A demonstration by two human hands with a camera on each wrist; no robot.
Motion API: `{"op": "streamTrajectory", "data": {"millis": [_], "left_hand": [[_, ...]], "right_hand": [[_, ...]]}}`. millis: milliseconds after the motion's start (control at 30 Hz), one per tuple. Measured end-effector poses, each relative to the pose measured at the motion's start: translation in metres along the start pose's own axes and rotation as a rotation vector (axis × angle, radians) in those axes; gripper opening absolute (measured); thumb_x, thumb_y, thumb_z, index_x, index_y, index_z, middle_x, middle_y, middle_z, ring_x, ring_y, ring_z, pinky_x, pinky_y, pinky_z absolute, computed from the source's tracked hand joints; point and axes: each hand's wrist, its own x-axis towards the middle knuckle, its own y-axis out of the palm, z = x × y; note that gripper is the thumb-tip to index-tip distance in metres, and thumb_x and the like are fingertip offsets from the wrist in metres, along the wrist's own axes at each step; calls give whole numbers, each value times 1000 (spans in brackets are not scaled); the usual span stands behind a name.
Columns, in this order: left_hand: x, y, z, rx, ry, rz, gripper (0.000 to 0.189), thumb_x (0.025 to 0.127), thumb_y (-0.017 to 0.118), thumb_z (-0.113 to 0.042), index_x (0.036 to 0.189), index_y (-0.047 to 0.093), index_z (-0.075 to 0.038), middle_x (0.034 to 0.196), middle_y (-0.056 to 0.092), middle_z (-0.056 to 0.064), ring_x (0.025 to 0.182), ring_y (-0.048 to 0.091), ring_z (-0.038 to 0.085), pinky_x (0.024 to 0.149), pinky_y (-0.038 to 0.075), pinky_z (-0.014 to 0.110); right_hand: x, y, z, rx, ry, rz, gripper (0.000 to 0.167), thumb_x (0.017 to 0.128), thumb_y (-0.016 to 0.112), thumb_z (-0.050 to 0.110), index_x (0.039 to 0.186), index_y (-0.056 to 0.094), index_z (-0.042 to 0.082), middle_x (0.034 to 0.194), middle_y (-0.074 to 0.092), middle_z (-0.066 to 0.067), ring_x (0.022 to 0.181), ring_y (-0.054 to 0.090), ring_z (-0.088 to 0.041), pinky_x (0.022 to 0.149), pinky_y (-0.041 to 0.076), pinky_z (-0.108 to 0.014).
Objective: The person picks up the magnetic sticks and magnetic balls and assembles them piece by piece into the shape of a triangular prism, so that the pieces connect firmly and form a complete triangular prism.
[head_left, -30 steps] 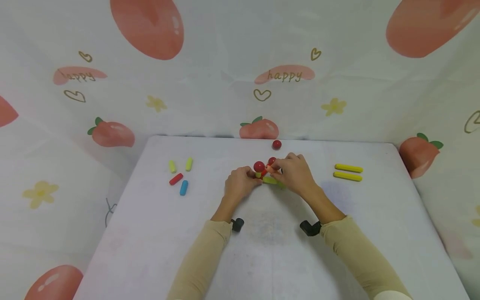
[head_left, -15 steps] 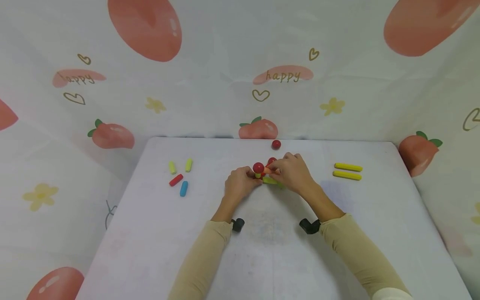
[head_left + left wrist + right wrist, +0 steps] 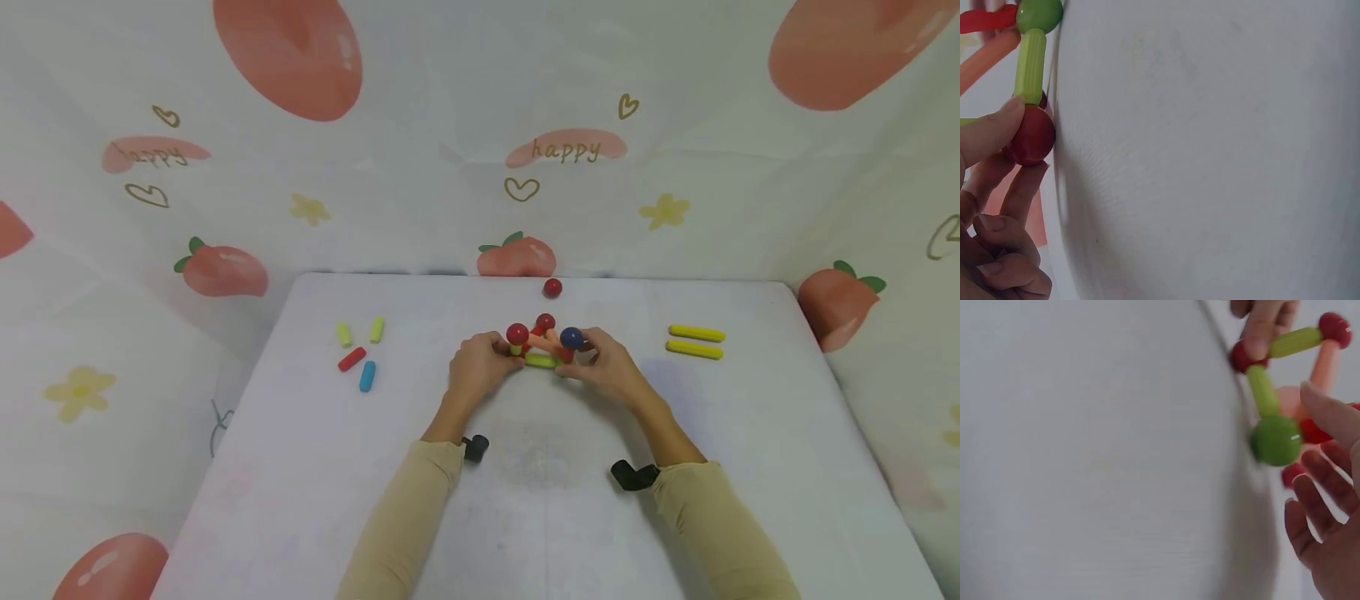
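Note:
At mid-table stands a frame of coloured rods and balls. My left hand [image 3: 480,364] pinches its lower red ball [image 3: 1034,137] between thumb and fingers. From that ball a lime rod [image 3: 1030,65] runs to a green ball [image 3: 1277,440], and another rises to an upper red ball [image 3: 517,334]. An orange rod [image 3: 540,342] spans the top towards a blue ball [image 3: 572,337]. My right hand [image 3: 615,367] is at the right end, fingers loosely spread beside the blue ball. Its thumb overlaps a red rod [image 3: 1316,431] in the right wrist view.
A loose red ball [image 3: 552,287] lies near the back edge. Two long yellow rods [image 3: 696,342] lie to the right. On the left are two short lime rods [image 3: 377,330], a red rod [image 3: 351,359] and a blue rod [image 3: 367,376].
My right hand has let go of the orange rod and moved right and down to the frame's right end, leaving the blue ball in sight. My left hand keeps its place.

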Motion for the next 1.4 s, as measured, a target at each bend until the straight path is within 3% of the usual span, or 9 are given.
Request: {"op": "streamTrajectory", "data": {"millis": [100,233,567,800,967,1067,1167,1400], "left_hand": [[1,1,0,-9,11,15,24,81,86,-38,93,75,-22,89,78,-7,83,69,14,76,52,37],[0,2,1,-15,17,14,25,81,86,-38,93,75,-20,89,78,-5,82,69,15,76,52,37],[0,0,1,-7,32,-13,27,80,87,-40,91,74,-19,85,77,-5,78,67,14,72,51,36],[-1,-2,2,-10,48,-12,27,80,87,-39,90,73,-19,87,78,-4,80,68,15,73,52,37],[-2,-8,7,-14,69,27,34,81,86,-41,103,72,-20,101,76,-4,90,68,16,82,54,40],[-4,-21,13,-39,54,41,41,82,85,-40,115,71,-20,113,73,-3,102,66,19,93,54,43],[-7,-44,24,-73,33,23,44,85,83,-39,123,69,-20,120,71,-2,110,63,22,99,53,45],[-19,-107,78,-91,-27,-107,42,90,79,-36,126,67,-18,123,71,3,99,60,25,85,51,36]], "right_hand": [[-1,6,-8,8,-8,-26,37,84,85,22,116,68,13,112,68,-8,108,63,-28,91,54,-41],[-1,10,-9,34,-27,-42,28,85,83,14,110,71,12,108,68,-9,106,66,-29,89,56,-43],[2,12,-7,10,-56,-32,23,87,82,15,108,74,10,107,65,-10,102,65,-28,86,55,-37],[2,16,-3,-41,-65,-78,22,86,83,15,106,77,10,103,65,-9,98,64,-26,83,54,-36],[0,17,-4,-42,-62,-87,20,86,83,16,104,78,10,102,65,-8,97,65,-26,80,54,-31],[-1,16,-4,-42,-55,-90,19,85,83,16,103,78,10,101,65,-6,97,66,-25,81,55,-32],[-3,16,-4,-47,-60,-99,19,85,83,16,102,78,9,101,65,-7,96,67,-26,81,57,-33],[-1,19,-4,-47,-58,-98,19,85,83,16,102,78,9,100,64,-5,95,67,-23,81,56,-27]]}}
